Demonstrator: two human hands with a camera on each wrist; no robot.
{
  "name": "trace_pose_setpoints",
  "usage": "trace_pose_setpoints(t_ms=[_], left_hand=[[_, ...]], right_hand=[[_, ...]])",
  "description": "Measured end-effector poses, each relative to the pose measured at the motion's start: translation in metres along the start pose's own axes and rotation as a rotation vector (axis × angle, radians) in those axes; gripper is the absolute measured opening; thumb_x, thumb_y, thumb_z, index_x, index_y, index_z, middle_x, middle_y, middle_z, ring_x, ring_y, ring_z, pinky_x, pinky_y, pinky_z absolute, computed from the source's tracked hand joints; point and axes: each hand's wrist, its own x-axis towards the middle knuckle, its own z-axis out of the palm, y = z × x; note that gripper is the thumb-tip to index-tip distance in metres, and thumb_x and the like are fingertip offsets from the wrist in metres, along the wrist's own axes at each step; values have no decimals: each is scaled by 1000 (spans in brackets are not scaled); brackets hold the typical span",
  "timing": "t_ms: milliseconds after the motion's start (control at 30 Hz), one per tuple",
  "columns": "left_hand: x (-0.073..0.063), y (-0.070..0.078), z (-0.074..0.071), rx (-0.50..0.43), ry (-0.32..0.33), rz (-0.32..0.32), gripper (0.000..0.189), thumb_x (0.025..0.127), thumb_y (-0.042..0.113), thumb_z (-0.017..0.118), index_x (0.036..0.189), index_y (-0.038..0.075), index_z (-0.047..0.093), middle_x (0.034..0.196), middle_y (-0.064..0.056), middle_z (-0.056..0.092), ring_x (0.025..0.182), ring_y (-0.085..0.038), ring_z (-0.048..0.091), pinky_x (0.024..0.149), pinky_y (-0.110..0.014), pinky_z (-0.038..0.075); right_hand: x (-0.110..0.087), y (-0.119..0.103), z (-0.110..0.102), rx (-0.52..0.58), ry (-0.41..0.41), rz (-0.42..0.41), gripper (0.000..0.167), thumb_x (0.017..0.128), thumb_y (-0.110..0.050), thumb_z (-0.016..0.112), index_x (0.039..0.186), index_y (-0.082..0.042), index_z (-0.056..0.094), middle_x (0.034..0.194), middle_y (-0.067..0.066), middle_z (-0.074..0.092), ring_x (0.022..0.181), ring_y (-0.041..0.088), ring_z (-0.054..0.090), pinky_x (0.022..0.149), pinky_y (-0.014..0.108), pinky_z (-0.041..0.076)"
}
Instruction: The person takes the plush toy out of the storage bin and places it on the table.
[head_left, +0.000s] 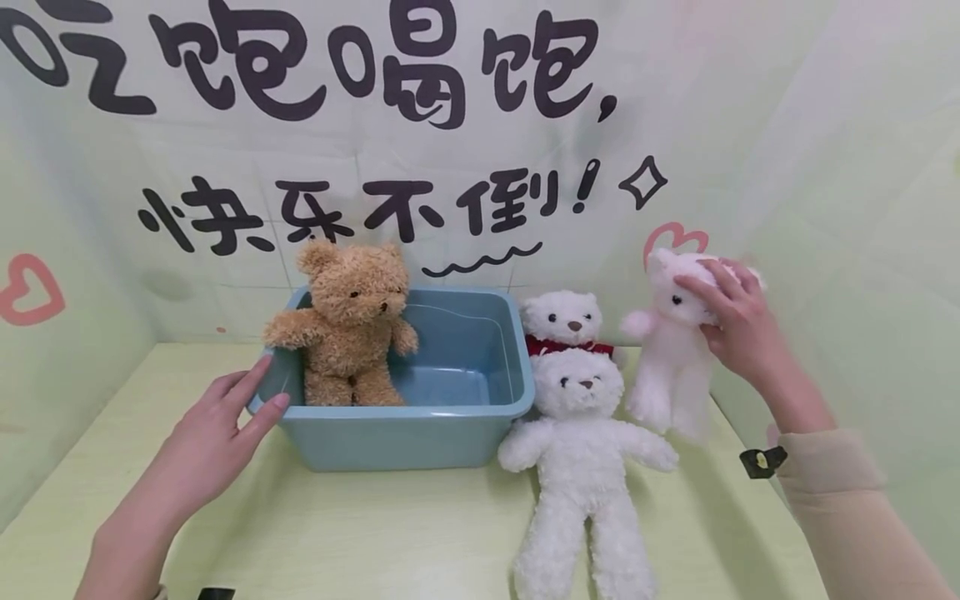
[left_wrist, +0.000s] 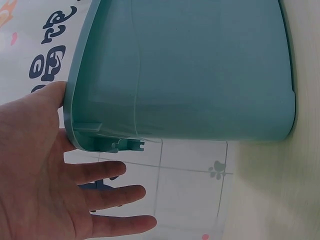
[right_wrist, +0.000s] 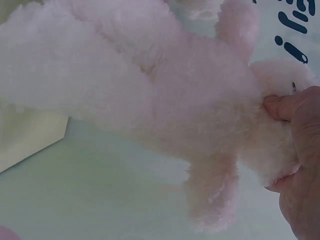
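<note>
My left hand (head_left: 213, 433) rests at the left front corner of a blue plastic tub (head_left: 397, 437), thumb and forefinger touching the rim. In the left wrist view its other fingers (left_wrist: 122, 223) are straight and spread beside the tub. A brown teddy bear (head_left: 348, 333) sits upright in the tub's left part. On the right, my right hand (head_left: 738, 321) grips the head of a pale pink-white plush toy (head_left: 678, 358) from above. That toy hangs upright, legs down, and fills much of the right wrist view, where thumb and fingers press into its fur.
A white teddy bear (head_left: 581, 467) leans back right of the tub, legs toward the front. Behind it sits another white bear (head_left: 562, 317) with a red garment. Light green table (head_left: 360, 533) lies below; a printed backdrop (head_left: 465, 150) rises behind and at both sides.
</note>
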Motion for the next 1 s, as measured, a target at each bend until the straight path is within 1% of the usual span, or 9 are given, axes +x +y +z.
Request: trace_pose_setpoints(t_ms=[133,300,500,700,800,1000], left_hand=[[-1,0,0,4,4,-2,72,111,46,39,164,5,14,148,-42,30,118,-65,46,90,-76,40],[-1,2,2,-4,1,-6,72,111,46,40,164,5,15,147,-41,33,117,-63,49,89,-74,41],[1,5,4,-11,2,-2,71,111,47,39,164,6,16,147,-40,35,117,-62,50,90,-74,42],[0,6,3,-8,10,-8,72,111,48,38,164,5,16,146,-39,36,120,-62,48,91,-74,41],[-1,7,2,-7,9,-16,72,111,48,38,164,5,15,146,-40,35,122,-63,46,92,-75,40],[-2,6,1,-2,15,-23,72,111,48,37,165,6,15,147,-40,35,122,-64,45,92,-76,39]], right_hand=[[-8,1,11,17,-27,16,74,62,25,68,129,-5,63,136,29,53,125,58,43,99,74,36],[-17,5,22,35,-24,30,70,63,25,66,127,-2,63,134,32,53,123,59,42,99,73,32],[-28,8,31,64,-56,67,73,61,27,70,126,-4,63,133,29,54,123,56,44,99,72,34],[-30,5,38,132,-73,45,73,59,29,71,124,-4,63,132,29,55,123,55,44,101,69,32],[-29,2,40,156,-76,28,74,57,30,70,123,-4,64,131,29,56,122,55,44,100,68,32],[-23,-3,47,195,-105,-22,72,58,28,72,121,-4,64,131,27,57,120,53,46,98,66,32]])
